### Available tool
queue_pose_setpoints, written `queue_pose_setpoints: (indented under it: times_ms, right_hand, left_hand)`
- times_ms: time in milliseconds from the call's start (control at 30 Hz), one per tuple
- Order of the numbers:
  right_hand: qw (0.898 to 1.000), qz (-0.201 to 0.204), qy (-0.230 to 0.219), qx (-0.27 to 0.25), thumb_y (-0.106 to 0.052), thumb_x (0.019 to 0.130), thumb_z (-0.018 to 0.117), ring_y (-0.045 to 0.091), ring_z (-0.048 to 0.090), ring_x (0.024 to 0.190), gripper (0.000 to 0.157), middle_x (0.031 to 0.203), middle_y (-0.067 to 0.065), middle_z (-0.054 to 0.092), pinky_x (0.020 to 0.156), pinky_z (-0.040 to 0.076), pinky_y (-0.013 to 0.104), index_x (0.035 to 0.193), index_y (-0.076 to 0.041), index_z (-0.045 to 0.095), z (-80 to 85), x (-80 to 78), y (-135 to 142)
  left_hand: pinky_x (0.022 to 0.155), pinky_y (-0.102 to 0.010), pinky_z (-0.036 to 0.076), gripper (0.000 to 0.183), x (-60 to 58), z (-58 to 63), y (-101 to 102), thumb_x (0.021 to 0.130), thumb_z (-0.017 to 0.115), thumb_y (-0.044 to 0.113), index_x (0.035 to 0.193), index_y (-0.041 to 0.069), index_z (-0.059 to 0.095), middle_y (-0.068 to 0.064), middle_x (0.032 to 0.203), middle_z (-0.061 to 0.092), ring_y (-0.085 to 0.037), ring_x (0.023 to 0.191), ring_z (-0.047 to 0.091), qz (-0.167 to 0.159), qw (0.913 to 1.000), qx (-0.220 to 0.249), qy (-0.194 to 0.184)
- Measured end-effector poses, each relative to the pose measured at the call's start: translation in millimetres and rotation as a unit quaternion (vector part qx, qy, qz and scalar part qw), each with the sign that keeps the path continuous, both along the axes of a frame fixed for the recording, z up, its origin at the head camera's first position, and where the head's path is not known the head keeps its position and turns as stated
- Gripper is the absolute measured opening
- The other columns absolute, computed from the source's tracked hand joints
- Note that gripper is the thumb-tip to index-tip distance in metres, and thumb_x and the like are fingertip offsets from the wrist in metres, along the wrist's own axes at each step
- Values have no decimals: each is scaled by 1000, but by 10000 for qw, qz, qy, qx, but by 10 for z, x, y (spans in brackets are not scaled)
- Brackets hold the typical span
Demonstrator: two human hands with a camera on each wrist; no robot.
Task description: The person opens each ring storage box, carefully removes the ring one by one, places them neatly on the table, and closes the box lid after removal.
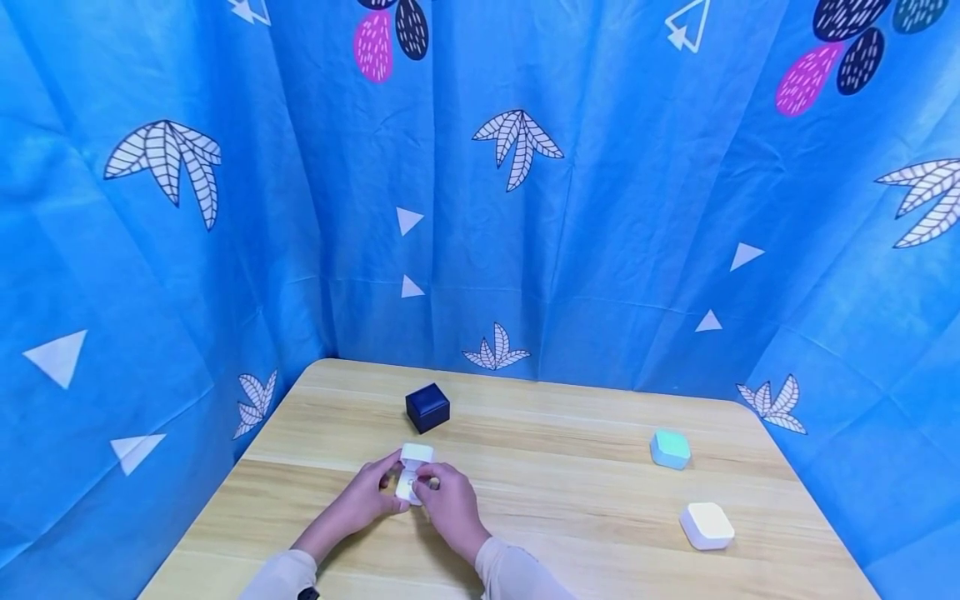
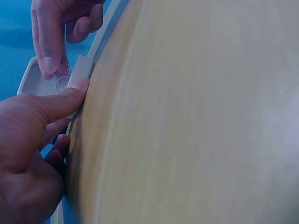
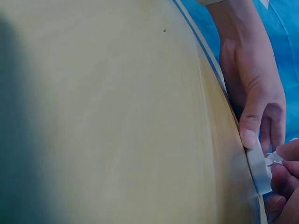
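Observation:
A small white ring box point(image 1: 417, 452) stands on the table with its lid raised. My left hand point(image 1: 367, 497) holds it from the left side, and the thumb presses on the box's front edge in the left wrist view. My right hand point(image 1: 452, 506) reaches into the box from the right. Its thumb and fingertips pinch a thin silvery ring point(image 2: 59, 85) at the box's cushion. Fingers hide part of the ring, so how deep it sits in the cushion cannot be seen.
Behind the hands is a dark navy box point(image 1: 427, 408), closed. Over on the right side of the wooden table point(image 1: 555, 500) are a mint-green rounded box point(image 1: 670, 449) and a white rounded box point(image 1: 707, 526). A blue patterned curtain point(image 1: 600, 208) surrounds the table's back and sides.

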State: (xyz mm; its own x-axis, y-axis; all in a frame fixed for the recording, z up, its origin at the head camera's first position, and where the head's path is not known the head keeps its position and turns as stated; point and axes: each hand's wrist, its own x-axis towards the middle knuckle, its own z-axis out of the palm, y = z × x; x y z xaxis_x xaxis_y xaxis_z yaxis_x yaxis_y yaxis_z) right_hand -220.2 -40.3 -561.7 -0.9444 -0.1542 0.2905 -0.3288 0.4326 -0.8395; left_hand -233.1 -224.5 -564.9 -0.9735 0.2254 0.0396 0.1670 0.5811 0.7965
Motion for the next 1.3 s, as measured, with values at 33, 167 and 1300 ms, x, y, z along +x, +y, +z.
queue_pose_setpoints:
  times_ms: [33,167,1300]
  right_hand:
    - [10000,-21,6,41,-7,85,76,10,67,88,18,99,1,74,76,54,22,103,-8,76,0,0,-3]
    - [9998,-102,-36,165,-7,84,77,13,68,92,18,99,-1,74,81,56,26,102,-9,77,-7,-4,-17]
    - [9991,-177,-264,-285,3,82,74,7,65,87,15,94,-2,74,76,53,20,88,-10,78,-75,-78,-69]
  left_hand:
    - [80,-28,41,92,0,-5,1,72,88,18,153,14,45,-1,114,66,-19,93,46,8,10000,-6,8]
    - [82,-30,42,92,2,-8,7,71,88,17,153,15,45,-1,115,66,-19,95,47,65,10000,7,-38]
    - [81,-30,43,92,2,2,5,73,88,18,154,15,43,-5,117,62,-20,97,48,243,9995,-5,-193]
